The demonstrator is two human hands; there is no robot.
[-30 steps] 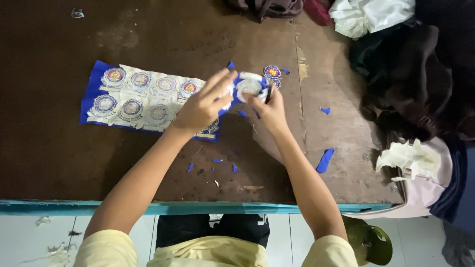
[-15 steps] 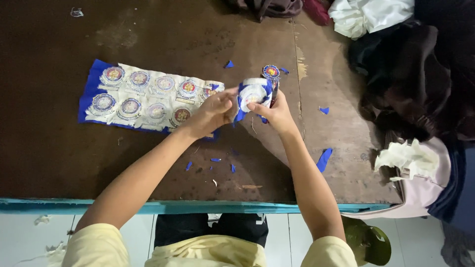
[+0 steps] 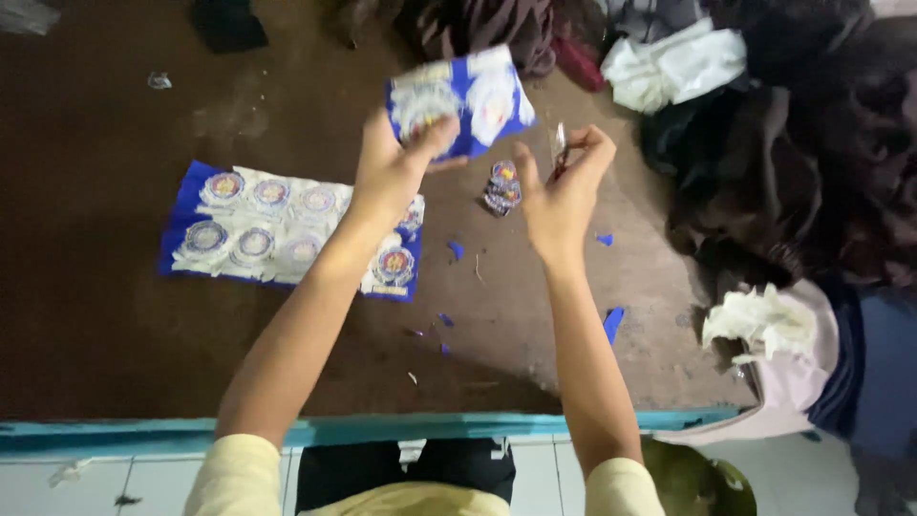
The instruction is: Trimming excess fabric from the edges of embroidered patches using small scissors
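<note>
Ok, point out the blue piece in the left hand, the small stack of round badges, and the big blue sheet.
blue piece (image 3: 475, 100), head view, its right half
badge stack (image 3: 502, 188), head view, top badge
blue sheet (image 3: 187, 225), head view, left border

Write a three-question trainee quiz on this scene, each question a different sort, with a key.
1. True or false: the left hand holds a blue and white cut piece raised above the table.
2. Multiple choice: where does the small stack of round badges lie? A) on the big printed sheet B) on the table between the two hands C) in the right hand
3. Fill in: the big printed sheet lies on the ____ side of the table.

Key: 1 true; 2 B; 3 left
</note>
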